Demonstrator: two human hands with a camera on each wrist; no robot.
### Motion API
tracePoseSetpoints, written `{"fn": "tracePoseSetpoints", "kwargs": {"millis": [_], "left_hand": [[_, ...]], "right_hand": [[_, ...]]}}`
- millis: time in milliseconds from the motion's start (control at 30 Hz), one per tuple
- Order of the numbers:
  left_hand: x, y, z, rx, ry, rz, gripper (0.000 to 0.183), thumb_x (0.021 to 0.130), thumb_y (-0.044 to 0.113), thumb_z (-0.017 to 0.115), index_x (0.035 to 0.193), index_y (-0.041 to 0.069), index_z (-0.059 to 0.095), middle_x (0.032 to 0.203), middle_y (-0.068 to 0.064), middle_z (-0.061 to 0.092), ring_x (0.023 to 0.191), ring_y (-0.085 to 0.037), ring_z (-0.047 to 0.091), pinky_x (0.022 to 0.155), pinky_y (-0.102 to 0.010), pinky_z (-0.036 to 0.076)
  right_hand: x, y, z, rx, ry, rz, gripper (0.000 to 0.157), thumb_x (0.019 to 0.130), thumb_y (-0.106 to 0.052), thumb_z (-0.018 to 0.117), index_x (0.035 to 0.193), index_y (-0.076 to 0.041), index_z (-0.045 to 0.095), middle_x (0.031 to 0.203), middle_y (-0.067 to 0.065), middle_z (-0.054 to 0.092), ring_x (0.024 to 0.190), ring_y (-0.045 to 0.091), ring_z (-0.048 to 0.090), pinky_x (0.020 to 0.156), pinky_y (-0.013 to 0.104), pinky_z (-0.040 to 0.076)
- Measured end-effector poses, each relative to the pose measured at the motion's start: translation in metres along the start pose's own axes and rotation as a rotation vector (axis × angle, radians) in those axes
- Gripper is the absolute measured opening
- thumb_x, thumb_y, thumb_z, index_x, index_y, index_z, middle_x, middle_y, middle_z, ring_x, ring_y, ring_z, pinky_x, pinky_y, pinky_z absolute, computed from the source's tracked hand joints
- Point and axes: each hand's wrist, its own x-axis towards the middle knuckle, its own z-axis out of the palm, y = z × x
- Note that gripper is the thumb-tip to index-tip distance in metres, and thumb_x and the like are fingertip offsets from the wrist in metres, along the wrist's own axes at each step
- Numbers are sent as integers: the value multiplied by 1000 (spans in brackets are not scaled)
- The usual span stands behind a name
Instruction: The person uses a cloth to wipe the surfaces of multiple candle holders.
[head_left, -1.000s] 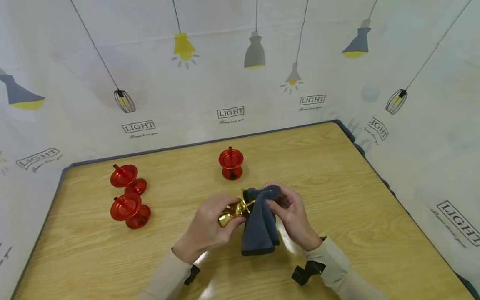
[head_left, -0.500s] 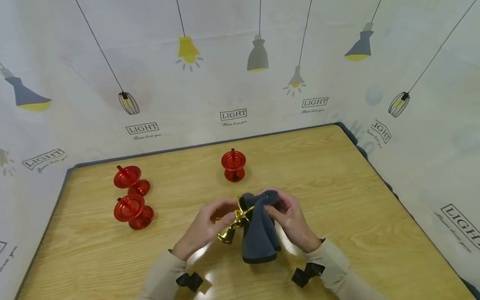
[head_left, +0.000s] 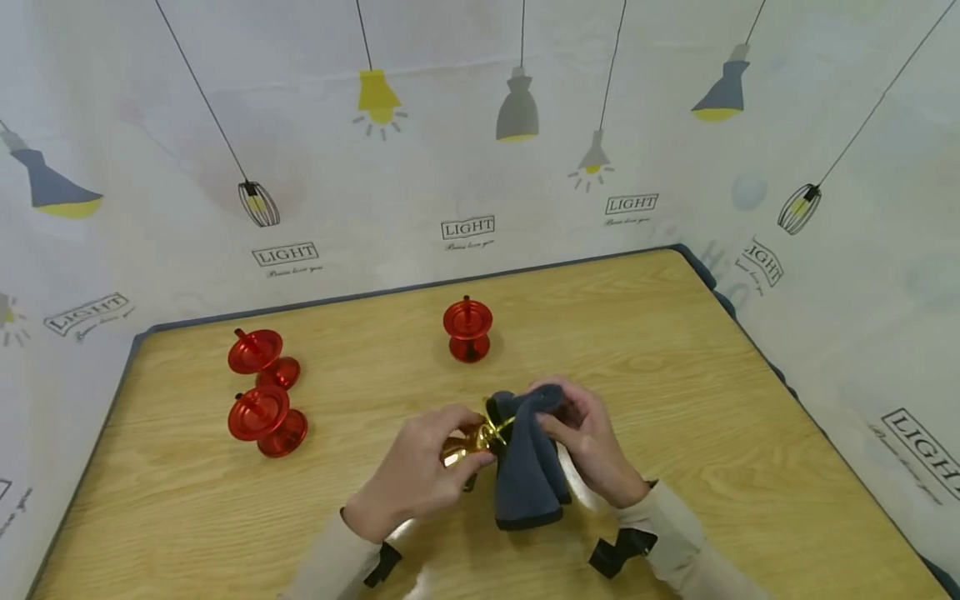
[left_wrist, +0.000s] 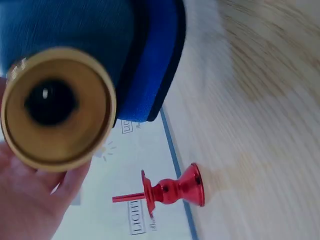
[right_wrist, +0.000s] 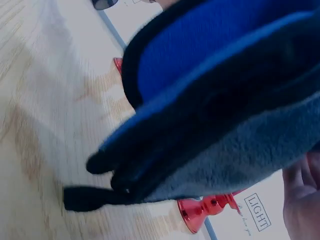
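Observation:
My left hand [head_left: 420, 462] grips a shiny gold candle holder [head_left: 465, 443] by its stem and base, holding it tilted on its side above the table. In the left wrist view the round hollow underside of the candle holder [left_wrist: 57, 150] faces the camera. A dark blue-grey cloth [head_left: 528, 475] with black edging hangs from my right hand [head_left: 588, 437], which pinches it near the top. The cloth lies against the dish end of the candle holder, covering part of it. In the right wrist view the folded cloth [right_wrist: 235, 150] fills much of the frame, bright blue on one side.
On the wooden table [head_left: 660, 333], one red candle holder [head_left: 467, 329] stands at the back middle. Two more, a rear red candle holder [head_left: 257, 352] and a front red candle holder [head_left: 258, 417], stand close together at the left. A printed curtain [head_left: 390, 183] surrounds the table.
My left hand has loosened, turned the gold candle holder, and gripped it again from the base side. The cloth has shifted slightly right, still in my right hand. The red candle holders stay put.

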Motion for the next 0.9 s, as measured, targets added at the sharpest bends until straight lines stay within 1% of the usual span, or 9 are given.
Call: {"fn": "tracePoseSetpoints", "kwargs": {"millis": [100,167,233,300,400,567,700,800,900], "left_hand": [[-2,-7,-5,-285,-172,-120,17,96,22,71,108,10,69,99,0,73,91,-9,70,80,-25,59],[-3,-12,-6,-488,-276,-193,22,102,23,62,111,4,68,93,1,70,84,-6,65,75,-22,55],[-4,-18,-6,-644,-342,-251,31,104,23,56,115,-4,66,86,2,64,75,-3,58,68,-21,48],[-6,-20,-4,-717,-361,-308,37,106,24,52,120,-8,63,86,4,59,73,-2,53,66,-19,43],[-8,-16,1,-596,-239,-279,34,104,24,57,122,-3,64,93,3,65,80,-1,60,70,-20,51],[-9,-1,13,-33,108,-9,34,87,16,81,116,5,66,105,-4,71,94,-12,69,81,-30,60],[-7,5,20,336,237,134,46,75,19,91,110,4,66,100,-5,69,90,-18,69,80,-33,59],[-5,7,19,392,246,137,42,76,18,90,109,4,68,98,-4,70,88,-18,69,79,-33,59],[-3,4,13,206,157,70,35,82,16,86,111,4,69,99,-5,73,88,-15,70,78,-29,60]], "right_hand": [[-1,0,-2,11,-78,4,24,99,4,57,122,11,56,119,2,67,108,13,66,90,26,56],[-1,1,-2,29,-116,9,24,99,4,55,122,11,56,119,3,67,109,13,66,91,27,55],[-2,1,-2,46,-138,10,23,100,5,54,122,10,57,119,3,67,109,14,66,93,28,54],[-3,2,-3,52,-139,13,23,100,4,54,123,9,57,120,3,67,110,14,66,93,28,54],[-6,3,-4,43,-99,23,23,101,3,54,123,7,58,121,2,66,111,13,65,93,27,54],[-6,5,-6,25,5,45,22,102,1,55,123,0,59,120,1,67,105,12,65,85,25,56],[-4,6,-4,38,28,49,23,103,-1,54,125,4,57,119,2,67,100,13,65,80,25,57],[-2,5,-2,51,32,57,24,103,-2,55,126,5,56,118,2,66,100,13,64,81,26,57],[0,4,-1,63,15,58,23,102,-2,56,125,2,58,120,1,66,105,13,64,86,25,56]]}}
